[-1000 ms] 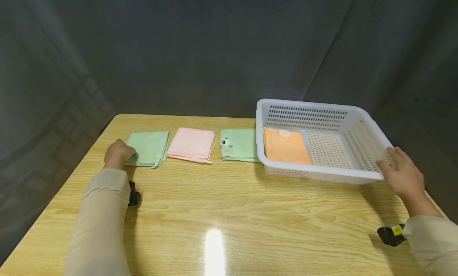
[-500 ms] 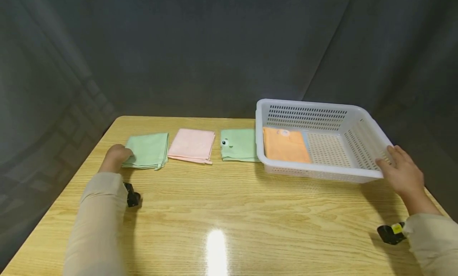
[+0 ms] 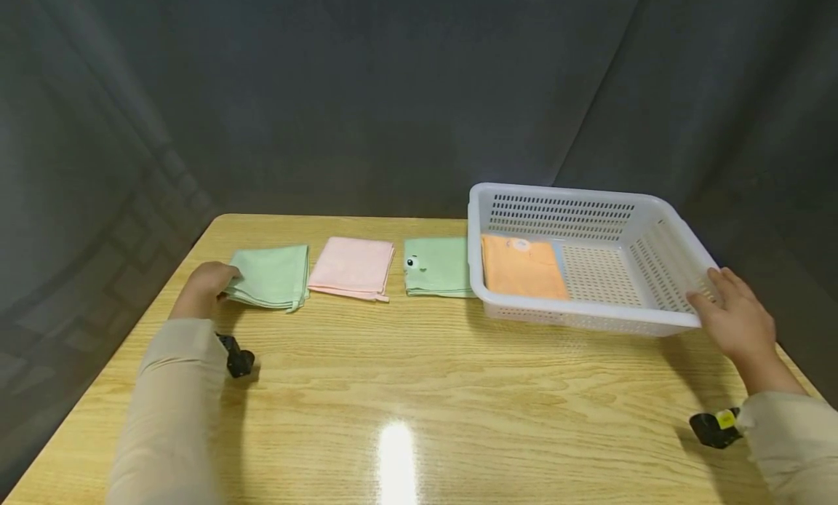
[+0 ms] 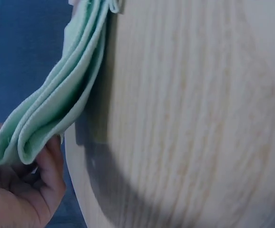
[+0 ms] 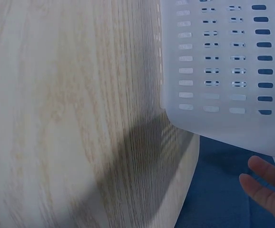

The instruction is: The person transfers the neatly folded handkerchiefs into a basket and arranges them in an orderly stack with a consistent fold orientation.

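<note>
My left hand (image 3: 206,287) pinches the left edge of a folded light green towel (image 3: 271,272) at the table's far left. In the left wrist view that edge of the green towel (image 4: 56,95) is raised off the wood, with fingers beneath it. My right hand (image 3: 736,319) grips the right rim of a white plastic basket (image 3: 589,316). Some of its fingers (image 5: 263,178) show beside the basket's corner in the right wrist view. Inside the basket, at its left end, lies a folded orange towel (image 3: 524,268) with a bluish edge beside it.
A folded pink towel (image 3: 353,266) lies right of the green one. Further right, a green towel with an eye print (image 3: 435,265) lies against the basket's left side. The wooden table (image 3: 458,403) ends before a dark curtain (image 3: 366,105).
My left hand has shifted slightly left and toward me at the green towel, and the towel's left edge is now lifted. My right hand and the basket have stayed in place.
</note>
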Available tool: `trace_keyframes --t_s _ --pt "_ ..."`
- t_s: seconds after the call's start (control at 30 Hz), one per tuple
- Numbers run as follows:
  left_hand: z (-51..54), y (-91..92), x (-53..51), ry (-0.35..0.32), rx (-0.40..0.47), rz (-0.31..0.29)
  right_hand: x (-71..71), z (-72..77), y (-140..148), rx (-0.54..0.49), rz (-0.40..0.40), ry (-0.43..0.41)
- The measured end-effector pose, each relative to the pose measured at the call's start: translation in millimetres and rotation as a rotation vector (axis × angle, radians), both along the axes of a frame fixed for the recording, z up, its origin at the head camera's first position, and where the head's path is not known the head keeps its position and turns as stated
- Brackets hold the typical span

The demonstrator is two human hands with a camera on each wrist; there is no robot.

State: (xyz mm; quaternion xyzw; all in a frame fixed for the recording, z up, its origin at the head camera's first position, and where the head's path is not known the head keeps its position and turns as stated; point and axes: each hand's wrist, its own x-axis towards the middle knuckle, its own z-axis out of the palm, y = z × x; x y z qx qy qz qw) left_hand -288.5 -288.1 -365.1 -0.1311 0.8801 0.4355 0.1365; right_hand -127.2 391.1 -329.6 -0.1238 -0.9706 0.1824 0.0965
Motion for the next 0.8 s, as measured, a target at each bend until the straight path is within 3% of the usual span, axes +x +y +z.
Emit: trace_keyframes --t_s 0.33,0.57,0.8 --pt "14.6 5.3 11.0 0.056 0.088 -0.038 1.1 1.8 -2.5 -0.008 -0.014 -0.019" --pt "20.6 5.2 11.9 0.133 0.125 -0.089 1.0 2.9 -0.8 -0.005 -0.001 -0.014" --pt "31.5 8.4 12.6 0.146 0.147 -0.101 0.0 3.2 0.2 0.000 0.004 -0.013"
